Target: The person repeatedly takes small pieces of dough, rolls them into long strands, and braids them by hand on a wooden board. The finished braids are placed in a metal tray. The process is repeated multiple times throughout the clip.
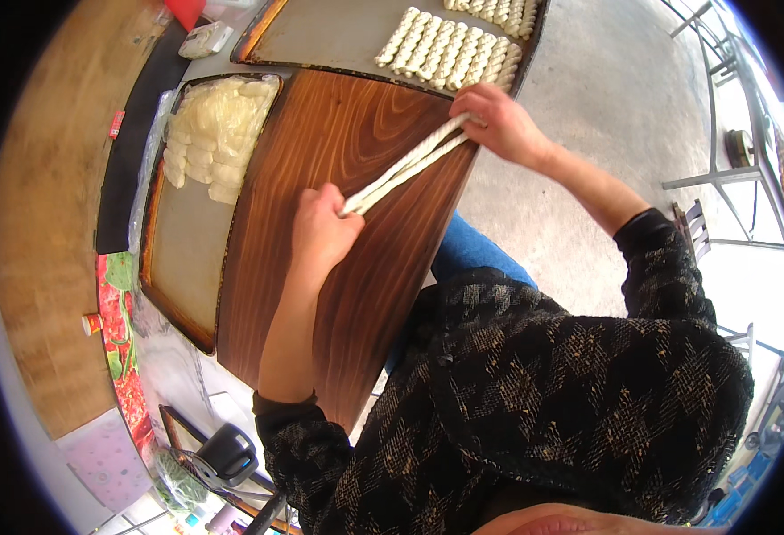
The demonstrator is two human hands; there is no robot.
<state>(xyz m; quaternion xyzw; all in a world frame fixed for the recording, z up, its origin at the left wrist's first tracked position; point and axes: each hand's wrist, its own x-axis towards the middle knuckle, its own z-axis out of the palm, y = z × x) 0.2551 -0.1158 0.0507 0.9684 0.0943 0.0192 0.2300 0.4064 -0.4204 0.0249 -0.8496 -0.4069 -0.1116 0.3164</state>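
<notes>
A long strand of twisted dough (405,167), doubled into a narrow loop, stretches slantwise over the wood-grain tabletop (338,281). My left hand (328,224) grips its near end. At its far end, close to the table's right edge, my right hand (492,124) holds the other end between the fingers. Just beyond the right hand, rows of braided dough twists (452,53) lie side by side on a large metal baking tray (318,33). To the left, pale dough pieces (211,134) are heaped under clear plastic film on a second baking tray (188,234).
A black electric kettle (228,455) stands at the lower left, beyond the table's end. A paper cup (92,324) and a small red box (117,124) are at the far left. On the right, metal frames (713,177) stand on the concrete floor (586,87).
</notes>
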